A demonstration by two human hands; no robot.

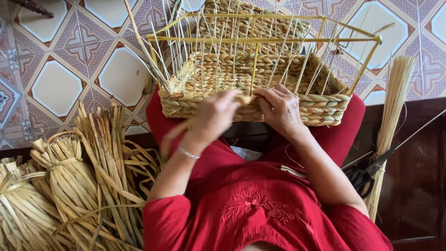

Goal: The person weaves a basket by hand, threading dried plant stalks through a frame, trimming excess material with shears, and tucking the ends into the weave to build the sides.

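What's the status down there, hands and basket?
Left hand and right hand both pinching a straw strand on the half-woven basket. Basket on lap. Nothing blocking.

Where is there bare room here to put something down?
Bare tiled floor lies left of the basket, above the straw bundles. It is crowded on the lap, where both hands work, and at right, where scissors lie by the reed bundle.

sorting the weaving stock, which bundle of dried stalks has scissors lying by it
The slim, straight bundle on the person's right: black scissors lie against its lower part. The bundles on the left are thicker, tied and folded, with no scissors.
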